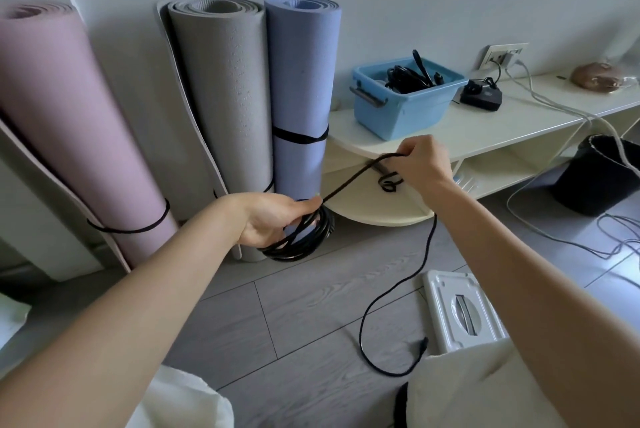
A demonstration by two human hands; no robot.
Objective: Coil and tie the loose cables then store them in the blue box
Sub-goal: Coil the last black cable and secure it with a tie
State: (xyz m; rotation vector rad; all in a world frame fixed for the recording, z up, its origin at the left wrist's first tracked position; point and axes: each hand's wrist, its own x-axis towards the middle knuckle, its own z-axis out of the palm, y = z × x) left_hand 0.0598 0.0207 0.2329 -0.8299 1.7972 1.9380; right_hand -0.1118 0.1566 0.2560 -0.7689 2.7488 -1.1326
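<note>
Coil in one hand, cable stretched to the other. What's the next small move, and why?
Probably bring the right hand back to the left hand and lay its stretch onto the coil. The black cable trails loose across the floor to its plug, so it isn't ready to tie.
</note>
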